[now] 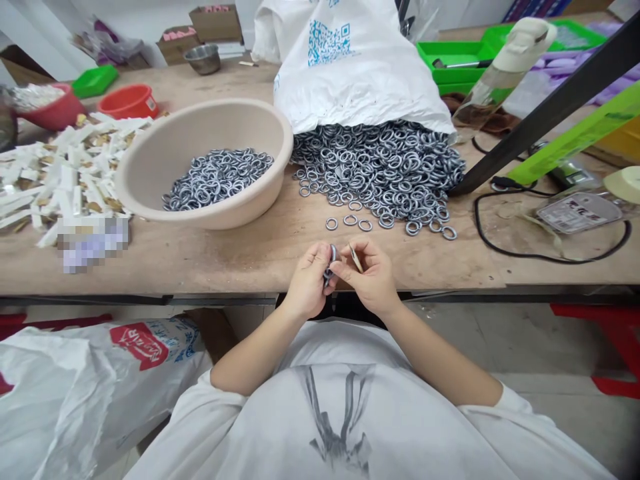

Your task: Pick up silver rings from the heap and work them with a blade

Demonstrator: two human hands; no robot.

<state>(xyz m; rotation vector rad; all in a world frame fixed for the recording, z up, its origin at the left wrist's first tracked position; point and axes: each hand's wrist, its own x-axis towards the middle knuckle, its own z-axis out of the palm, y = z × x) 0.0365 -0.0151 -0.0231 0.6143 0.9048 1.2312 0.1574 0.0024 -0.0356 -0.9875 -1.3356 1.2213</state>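
My left hand is closed around a few grey rings, which stick up between thumb and fingers. Close beside it, my right hand pinches a small, thin, flat piece with a pale edge; its exact kind does not show. The right thumb reaches across to the rings, and both hands are over the table's front edge. Just beyond them lie a few loose grey rings, in front of a large heap of rings spilling from a white sack.
A beige basin left of the heap holds more rings. White strips cover the table's left side, with a red bowl behind. At right are a black post, a black cord and a spray bottle.
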